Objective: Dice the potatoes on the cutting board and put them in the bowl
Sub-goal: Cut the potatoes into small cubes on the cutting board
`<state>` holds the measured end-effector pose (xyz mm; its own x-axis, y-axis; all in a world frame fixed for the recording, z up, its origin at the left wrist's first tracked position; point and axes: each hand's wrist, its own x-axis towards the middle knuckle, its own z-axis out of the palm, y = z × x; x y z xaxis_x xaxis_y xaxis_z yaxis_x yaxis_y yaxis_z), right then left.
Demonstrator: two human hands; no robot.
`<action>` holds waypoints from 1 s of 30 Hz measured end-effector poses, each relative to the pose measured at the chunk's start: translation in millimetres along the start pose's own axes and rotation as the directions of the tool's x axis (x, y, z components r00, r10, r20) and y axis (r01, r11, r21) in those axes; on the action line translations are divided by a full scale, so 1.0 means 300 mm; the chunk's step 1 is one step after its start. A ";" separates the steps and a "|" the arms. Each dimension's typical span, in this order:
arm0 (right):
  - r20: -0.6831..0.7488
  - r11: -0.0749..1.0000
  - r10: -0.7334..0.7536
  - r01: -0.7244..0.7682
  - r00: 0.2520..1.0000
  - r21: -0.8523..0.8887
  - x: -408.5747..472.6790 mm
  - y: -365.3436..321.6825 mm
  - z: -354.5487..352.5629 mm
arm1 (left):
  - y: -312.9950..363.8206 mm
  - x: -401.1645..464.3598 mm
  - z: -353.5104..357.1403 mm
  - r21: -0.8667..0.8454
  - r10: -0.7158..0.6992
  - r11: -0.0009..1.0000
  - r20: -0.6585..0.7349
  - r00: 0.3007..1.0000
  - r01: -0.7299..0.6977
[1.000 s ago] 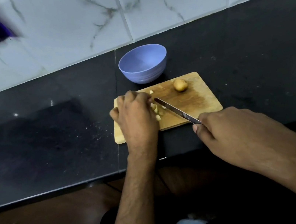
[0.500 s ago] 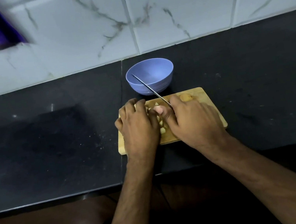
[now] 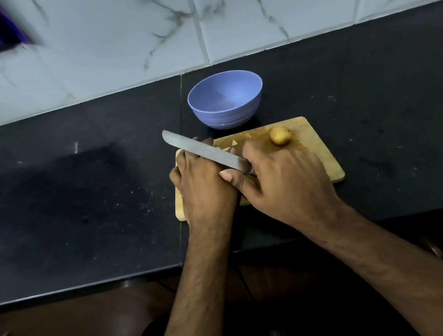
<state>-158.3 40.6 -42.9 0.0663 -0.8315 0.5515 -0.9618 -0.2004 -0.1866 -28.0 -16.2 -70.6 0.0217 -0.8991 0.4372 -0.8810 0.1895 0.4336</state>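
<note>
A: Where are the potato pieces (image 3: 232,144) now?

B: Almost all are hidden under the two hands, on the left half of the board (image 3: 319,152); only a few pale bits show at about 12 o'clock from the left hand (image 3: 202,182), just beyond its fingertips. One whole potato (image 3: 280,135) lies alone near the far right of the board, at about 1 o'clock from the right hand (image 3: 285,178), close to it but not touching.

A: What has changed in the last second?

B: A second ago the knife (image 3: 203,151) was low on the board beside the pieces, held from the near right side; half a second ago the right hand had come over the pile and the blade pointed up toward the bowl (image 3: 225,100); now the blade lies across the top of the left hand and its tip points to about 10 o'clock, out past the board's left edge. I judge that the cutting of this potato is finished and the hands are gathering the dice to lift them.

A: And the fingers?

B: The left hand is curved over the pile, fingers bent down around the pieces; the right hand grips the knife handle, thumb against the left hand, and its other fingers reach to the pile. How many pieces each hand really holds I cannot tell.

A: The bowl?

B: It stands at 12 o'clock, just beyond the board; I see nothing in it.
</note>
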 end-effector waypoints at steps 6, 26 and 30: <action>0.033 0.998 0.062 -0.062 0.998 -0.017 0.006 0.013 0.013 | 0.036 -0.004 -0.052 -0.136 -0.067 0.988 0.014 0.998 0.068; 0.170 0.970 0.235 -0.242 0.957 0.022 0.000 0.140 -0.055 | -0.057 -0.078 -0.145 -0.447 0.101 0.892 0.060 0.993 -0.064; 0.151 0.974 0.227 -0.228 0.962 -0.014 -0.004 0.140 -0.053 | -0.052 -0.135 -0.166 -0.333 0.112 0.939 0.065 0.992 -0.085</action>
<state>-202.8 41.3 -38.6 -0.1145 -0.9238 0.3654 -0.9553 0.0016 -0.2955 8.5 36.9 -55.9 -0.1082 -0.8959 0.4309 -0.6721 0.3853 0.6323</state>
